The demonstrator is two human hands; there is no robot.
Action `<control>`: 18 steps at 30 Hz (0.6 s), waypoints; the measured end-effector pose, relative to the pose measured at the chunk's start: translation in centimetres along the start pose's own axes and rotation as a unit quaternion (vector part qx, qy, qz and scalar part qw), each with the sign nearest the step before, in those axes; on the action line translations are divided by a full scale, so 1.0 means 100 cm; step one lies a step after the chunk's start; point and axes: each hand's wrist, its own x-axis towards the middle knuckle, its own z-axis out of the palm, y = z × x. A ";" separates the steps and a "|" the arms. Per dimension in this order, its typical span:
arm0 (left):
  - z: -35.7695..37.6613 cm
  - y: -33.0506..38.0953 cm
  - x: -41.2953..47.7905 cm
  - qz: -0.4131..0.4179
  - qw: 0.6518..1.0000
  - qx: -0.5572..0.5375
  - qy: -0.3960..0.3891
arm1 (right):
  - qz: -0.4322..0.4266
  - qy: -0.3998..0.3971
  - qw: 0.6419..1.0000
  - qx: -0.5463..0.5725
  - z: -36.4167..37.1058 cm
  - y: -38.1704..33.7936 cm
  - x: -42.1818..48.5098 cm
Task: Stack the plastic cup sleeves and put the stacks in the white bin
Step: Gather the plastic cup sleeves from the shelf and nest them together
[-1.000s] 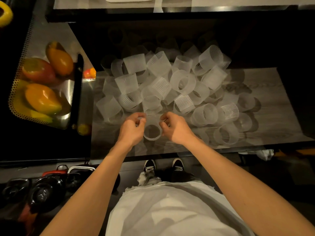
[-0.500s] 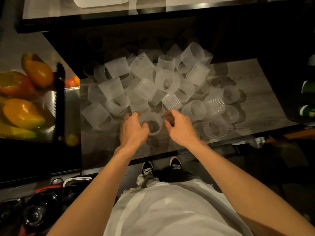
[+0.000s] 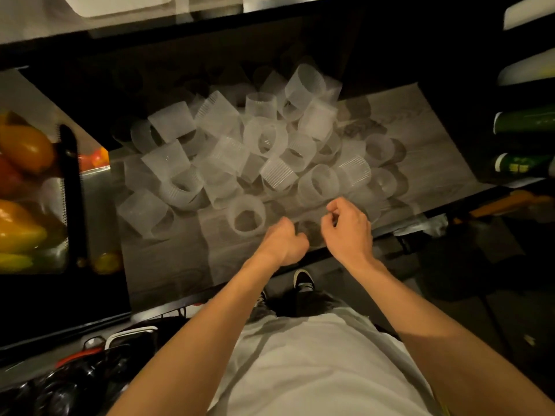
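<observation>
At the near edge of the grey table (image 3: pixel 168 265), the person is holding one translucent sleeve (image 3: pixel 310 234) between both hands, low over the tabletop and clear of the heap, probably so that it can be squared up before another is pushed into it. The left hand (image 3: pixel 283 243) is curling its fingers round the sleeve's left side in a near fist, and the right hand (image 3: pixel 350 231) is pinching the right rim between thumb and bent forefinger. The sleeve is so faint and blurred that exactly where the fingers are touching it cannot be made out. Just left of the left hand, an upright sleeve (image 3: pixel 247 216) is standing alone with its opening facing up. That is likely the easiest one to nest next, since it needs no turning. Behind it, the pile of sleeves (image 3: pixel 258 151) is lying jumbled across the middle of the table, some on their sides and some leaning on neighbours, so most of them are waiting to be stacked. At the top edge, well apart from the hands, a white rim is showing that is probably the white bin (image 3: pixel 126 6); whether anything is sitting in it cannot be seen. To the left, fruit (image 3: pixel 24 151) is resting in a perforated metal tray beside the table.
</observation>
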 end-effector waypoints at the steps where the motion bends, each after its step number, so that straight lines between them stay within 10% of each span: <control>1: 0.002 -0.002 0.002 -0.006 1.000 -0.006 0.001 | 0.011 -0.002 1.000 -0.002 0.001 0.003 -0.002; 8: 0.011 -0.005 0.009 -0.049 0.973 -0.224 -0.036 | 0.069 -0.165 0.982 -0.066 0.007 0.014 -0.005; 18: -0.048 0.011 -0.017 0.127 0.962 -0.190 0.150 | 0.010 -0.055 0.983 0.177 -0.019 -0.026 0.008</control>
